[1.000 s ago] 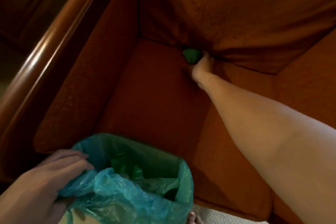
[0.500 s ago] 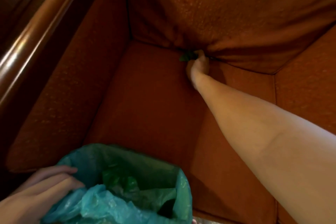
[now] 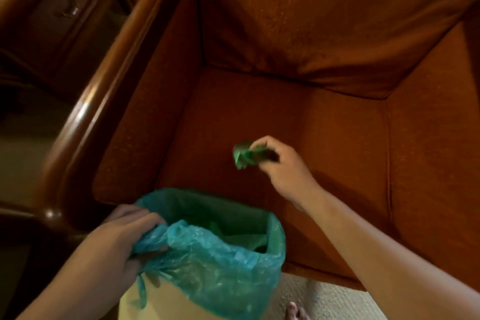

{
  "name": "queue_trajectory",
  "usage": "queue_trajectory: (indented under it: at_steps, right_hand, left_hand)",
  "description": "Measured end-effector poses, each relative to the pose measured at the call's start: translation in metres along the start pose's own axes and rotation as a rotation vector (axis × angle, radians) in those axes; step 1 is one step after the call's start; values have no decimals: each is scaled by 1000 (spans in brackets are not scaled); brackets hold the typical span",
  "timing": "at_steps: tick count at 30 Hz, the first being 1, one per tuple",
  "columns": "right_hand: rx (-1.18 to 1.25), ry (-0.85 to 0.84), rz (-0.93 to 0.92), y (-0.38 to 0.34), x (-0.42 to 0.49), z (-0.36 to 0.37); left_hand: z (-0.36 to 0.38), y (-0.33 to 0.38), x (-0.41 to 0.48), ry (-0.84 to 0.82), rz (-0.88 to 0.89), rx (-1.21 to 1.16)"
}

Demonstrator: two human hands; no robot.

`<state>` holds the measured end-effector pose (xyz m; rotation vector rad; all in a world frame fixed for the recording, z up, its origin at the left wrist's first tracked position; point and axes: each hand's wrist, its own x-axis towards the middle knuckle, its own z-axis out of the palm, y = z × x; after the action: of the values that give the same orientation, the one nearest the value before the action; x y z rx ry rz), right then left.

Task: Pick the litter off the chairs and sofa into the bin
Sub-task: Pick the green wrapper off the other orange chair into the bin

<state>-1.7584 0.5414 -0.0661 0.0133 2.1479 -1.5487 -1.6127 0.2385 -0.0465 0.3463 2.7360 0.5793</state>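
Note:
My right hand (image 3: 281, 167) pinches a crumpled green wrapper (image 3: 245, 156) and holds it above the orange seat cushion (image 3: 233, 117) of the armchair, a little beyond the bin. The bin (image 3: 181, 301) is cream with a teal plastic liner (image 3: 220, 262) folded over its rim, and green litter lies inside it. My left hand (image 3: 122, 239) grips the liner at the bin's near left rim.
The chair has a polished wooden armrest (image 3: 85, 117) on the left and an orange padded arm (image 3: 436, 150) on the right. Dark wooden furniture (image 3: 65, 13) stands at the far left. Pale carpet (image 3: 319, 299) and toes (image 3: 294, 310) show at the bottom.
My right hand pulled the green wrapper out of the crease between seat and backrest and drew it back toward the bin. The left hand kept its hold on the liner.

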Motion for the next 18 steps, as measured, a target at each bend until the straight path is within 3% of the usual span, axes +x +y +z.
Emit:
queue_trajectory:
  at_steps: [4, 6, 7, 9, 11, 13, 15, 16, 18]
  right_hand:
    - [-383, -503, 21, -31, -77, 21]
    - [-560, -604, 67, -41, -104, 27]
    - [-645, -572, 25, -49, -116, 29]
    - [-760, -350, -117, -73, -143, 27]
    - [-751, -167, -247, -109, -178, 21]
    - [-793, -98, -360, -158, -220, 17]
    - [-786, 119, -487, -207, -264, 18]
    - [-754, 291, -514, -228, -283, 19]
    - [-626, 589, -369, -277, -322, 15]
  left_hand:
    - [-29, 42, -19, 7, -28, -23]
    - [-32, 50, -40, -4, -21, -28]
    - [-38, 60, -52, 24, 8, -50]
    - [-61, 86, -79, 169, 56, -47]
    - [-95, 113, -109, 354, 126, 19]
    - [-134, 135, -139, 483, 204, 89]
    - [-174, 151, -162, 604, 258, 114]
    - [-195, 159, -169, 672, 276, 95]
    - [-242, 181, -190, 789, 353, 77]
